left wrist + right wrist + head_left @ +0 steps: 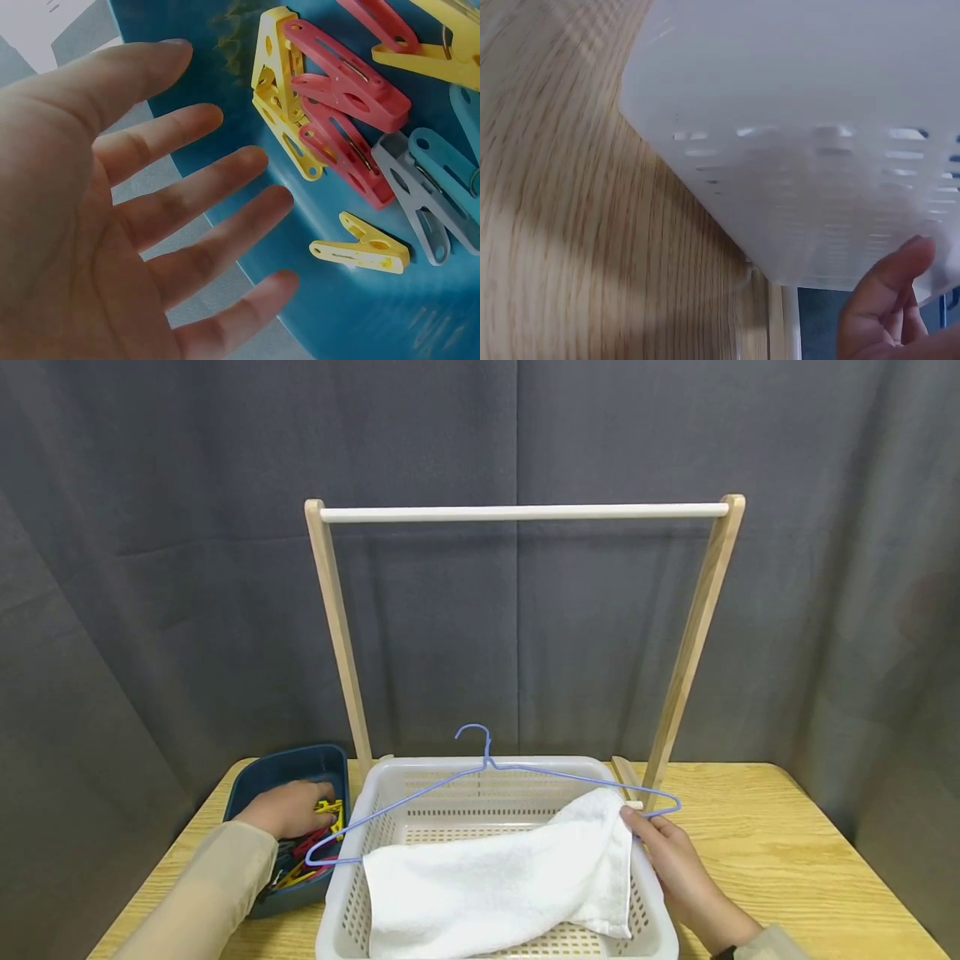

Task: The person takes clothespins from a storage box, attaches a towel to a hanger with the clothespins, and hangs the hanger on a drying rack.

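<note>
A white towel [480,881] hangs folded over the lower bar of a blue wire hanger [420,793], its lower part inside the white laundry basket [491,763]. At the basket's right rim my right hand [671,860] pinches the towel's upper right end beside the hanger bar; in the right wrist view only part of this right hand [885,304] shows. My left hand [288,808] is over a dark blue bin [251,777]. The left wrist view shows that left hand [142,217] with fingers spread and nothing held, beside yellow, red, grey and blue clothespins [352,82].
Behind the basket stands a rack with wooden posts [693,652] and a white rod [525,512]. A wooden table [780,852] carries everything. Grey curtains [420,435] hang behind and at the sides.
</note>
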Tool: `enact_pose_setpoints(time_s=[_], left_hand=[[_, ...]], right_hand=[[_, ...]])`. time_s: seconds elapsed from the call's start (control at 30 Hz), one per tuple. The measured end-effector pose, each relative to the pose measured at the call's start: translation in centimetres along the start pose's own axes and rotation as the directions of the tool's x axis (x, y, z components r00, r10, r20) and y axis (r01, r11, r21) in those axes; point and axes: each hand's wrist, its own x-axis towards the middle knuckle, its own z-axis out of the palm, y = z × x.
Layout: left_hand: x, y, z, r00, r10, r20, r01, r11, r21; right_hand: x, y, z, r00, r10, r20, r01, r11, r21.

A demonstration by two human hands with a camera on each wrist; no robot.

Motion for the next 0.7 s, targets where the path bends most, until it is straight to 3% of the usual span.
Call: enact_pose_setpoints(time_s=[0.37, 0.7], left_hand=[[0.34, 0.45, 0.31, 0.999, 0.045, 0.009, -0.045, 0.999, 0.001], [0.61, 0.55, 0.90, 0.994, 0.099, 0.051, -0.096, 0.994, -0.048]], right_hand=[[0.04, 0.11, 0.59, 0.996, 0.009, -0.088, -0.014, 0.999, -0.050], [0.01, 0.17, 0.71, 0.996, -0.021, -0.084, 0.020, 1.000, -0.012]])
